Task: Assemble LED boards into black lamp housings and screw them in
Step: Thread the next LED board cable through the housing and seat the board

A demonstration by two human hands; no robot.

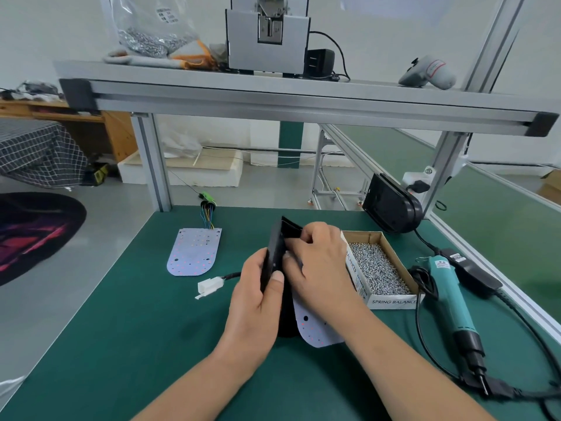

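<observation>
Green bench [136, 344], LED board [194, 252], screw box [391, 300], elec screwdriver [449, 296], white connector [209, 285]

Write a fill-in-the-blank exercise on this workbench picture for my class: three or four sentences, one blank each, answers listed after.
The left hand grips the ___ lamp housing.
The cardboard box beside the right hand is full of ___.
The electric screwdriver lies to the ___ of that box.
A spare LED board lies flat on the ___ mat.
Answers: black; screws; right; green.
</observation>
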